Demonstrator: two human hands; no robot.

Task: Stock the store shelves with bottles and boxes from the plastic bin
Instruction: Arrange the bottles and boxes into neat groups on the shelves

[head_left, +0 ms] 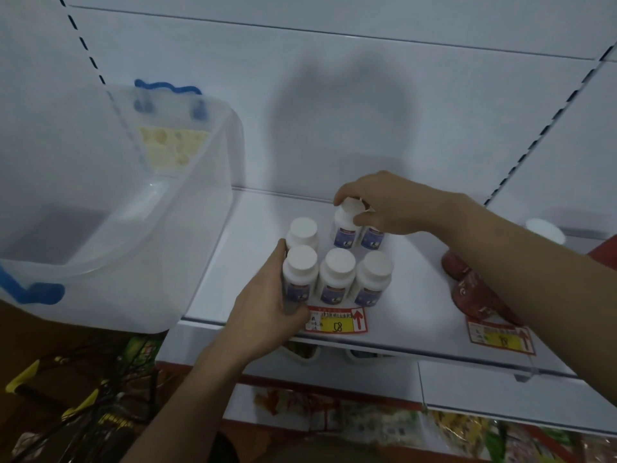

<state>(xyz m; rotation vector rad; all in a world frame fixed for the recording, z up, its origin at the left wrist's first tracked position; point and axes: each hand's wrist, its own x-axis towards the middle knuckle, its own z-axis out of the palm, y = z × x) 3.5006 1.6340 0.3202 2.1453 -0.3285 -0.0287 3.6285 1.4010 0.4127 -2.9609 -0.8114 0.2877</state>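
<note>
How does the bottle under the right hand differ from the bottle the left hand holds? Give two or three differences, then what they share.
The right hand pinches its bottle from above at the cap; the left hand wraps its bottle from the side. The right hand's bottle is in the back row, the left hand's in the front row at the shelf edge. The first cap is partly covered by fingers, the second fully visible. Both are white, white-capped, blue-labelled and upright.

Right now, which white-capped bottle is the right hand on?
The back-row bottle: the right hand pinches its cap. The left hand grips the front-left bottle.
</note>
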